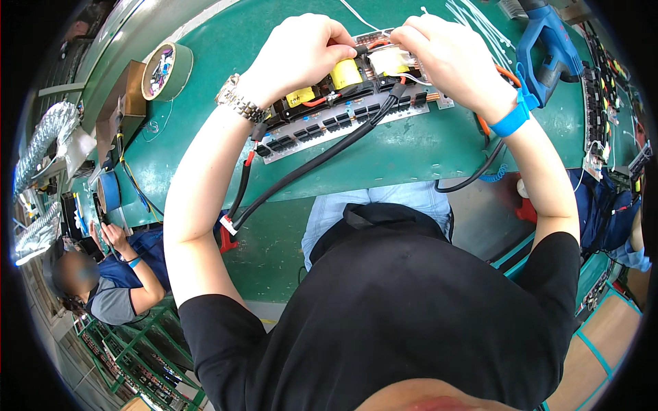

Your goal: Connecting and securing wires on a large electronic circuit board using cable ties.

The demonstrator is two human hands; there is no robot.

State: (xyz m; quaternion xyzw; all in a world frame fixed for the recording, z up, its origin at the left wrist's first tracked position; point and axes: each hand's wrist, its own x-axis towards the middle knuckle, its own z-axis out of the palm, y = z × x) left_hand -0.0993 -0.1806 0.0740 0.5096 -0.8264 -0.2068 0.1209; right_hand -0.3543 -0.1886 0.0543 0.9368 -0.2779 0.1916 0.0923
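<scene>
Left hand [305,55] leans over the far side of the board [346,113], thumb and forefinger pinched at a small black piece [361,51] just beyond a yellow coil [346,74]. Across from it, the right hand [445,58] has its fingers bunched together by a white-wrapped coil [385,61]; from where I stand, I can't tell what's between them. The board lies on the green bench [411,161], with a black cable [325,155] trailing toward the person. Pale ties [483,27] and a blue power tool [563,51] lie beyond the right hand.
</scene>
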